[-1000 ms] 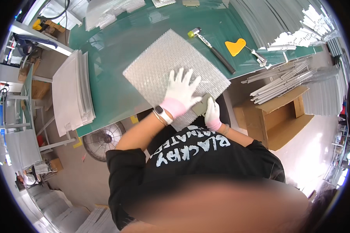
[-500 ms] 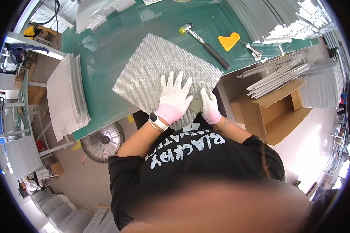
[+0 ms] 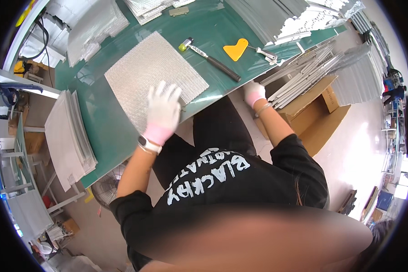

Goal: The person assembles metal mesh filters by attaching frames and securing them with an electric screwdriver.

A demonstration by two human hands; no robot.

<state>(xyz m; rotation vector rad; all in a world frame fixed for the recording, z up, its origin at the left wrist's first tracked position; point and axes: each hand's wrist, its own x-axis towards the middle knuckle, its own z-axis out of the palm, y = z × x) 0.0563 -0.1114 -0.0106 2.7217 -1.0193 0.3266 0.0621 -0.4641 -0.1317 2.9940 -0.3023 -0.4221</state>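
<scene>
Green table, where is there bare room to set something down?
One bare patch of the green table lies between the stack of white sheets and the mesh sheet under the left hand. Another lies beyond the hammer, toward the grey stack. It is crowded at the right end, where the yellow scraper and small tool lie close to that stack.

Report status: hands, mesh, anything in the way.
Left hand spread on mesh. Right hand by table edge, near strips; grip unclear. Mesh lying on table. Hammer right of mesh, apart.
</scene>
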